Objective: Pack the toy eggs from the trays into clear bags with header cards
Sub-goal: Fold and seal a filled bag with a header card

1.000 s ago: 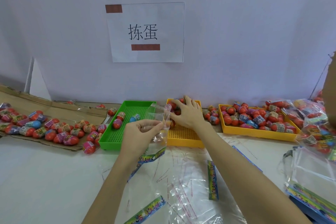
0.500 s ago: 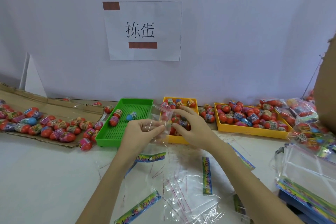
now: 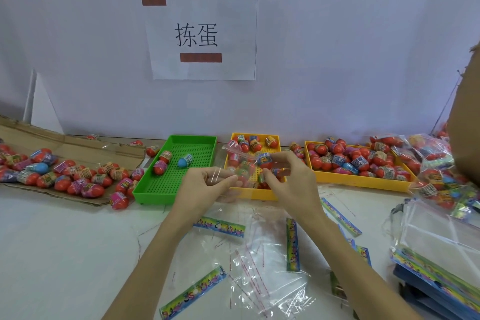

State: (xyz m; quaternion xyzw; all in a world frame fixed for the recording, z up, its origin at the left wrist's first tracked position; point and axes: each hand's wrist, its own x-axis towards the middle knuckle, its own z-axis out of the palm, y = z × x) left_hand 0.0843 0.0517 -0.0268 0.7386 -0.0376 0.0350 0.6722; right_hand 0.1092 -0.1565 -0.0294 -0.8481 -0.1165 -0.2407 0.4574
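Clear, crinkled plastic fills the middle of the view: a small transparent bag (image 3: 240, 163) held up between two bare hands above the near edge of a yellow perforated plastic tray (image 3: 255, 193). The left hand (image 3: 205, 187) pinches the bag's left edge between thumb and fingertips, a narrow grip on the film. The right hand (image 3: 291, 182) has its fingers curled around several red toy eggs with printed wrappers (image 3: 265, 161), holding them at the bag's open mouth; whether any egg is already inside cannot be told.

More red eggs lie at the far end of that yellow tray. Just to its left sits a green perforated plastic tray (image 3: 197, 143) holding two red eggs and one blue toy egg (image 3: 185, 160). To the right, apart from the middle tray, a second yellow tray (image 3: 363, 180) is heaped with red eggs. At far left, many loose eggs lie spread on a flattened sheet of brown cardboard (image 3: 78, 141).

On the white surface (image 3: 65, 254) in front of the person lie empty clear bags with colourful header cards (image 3: 292, 244), scattered and overlapping. A neat stack of such bags (image 3: 439, 247) lies at the right edge, with filled bags of eggs (image 3: 431, 156) piled behind it.

On the pale wall hangs a white paper sign with two black Chinese characters (image 3: 200, 35).
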